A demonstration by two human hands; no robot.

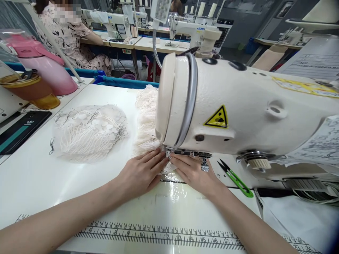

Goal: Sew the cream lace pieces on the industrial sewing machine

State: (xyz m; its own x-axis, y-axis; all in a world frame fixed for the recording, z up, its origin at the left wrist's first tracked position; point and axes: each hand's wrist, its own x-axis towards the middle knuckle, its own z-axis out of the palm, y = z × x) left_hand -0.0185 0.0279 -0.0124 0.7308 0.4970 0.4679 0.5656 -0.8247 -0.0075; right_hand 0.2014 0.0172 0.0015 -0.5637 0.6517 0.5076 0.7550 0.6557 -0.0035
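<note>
A cream sewing machine [238, 106] fills the right half of the view. My left hand [141, 173] lies flat, fingers stretched out, pressing a small white lace piece [168, 168] down just left of the presser foot [168, 152]. My right hand [193, 173] lies flat on the same piece to the right of the foot, fingers extended under the machine head. Behind the needle a strip of cream lace fabric [147, 116] runs back across the table. Most of the piece under my fingers is hidden.
A pile of white lace pieces [88, 132] lies left on the white table [39, 183]. Green thread snips [235, 180] rest right of my right hand. A pink jug [47, 67], an amber cup [31, 90] and a phone [21, 130] stand far left. A person sits at the back left.
</note>
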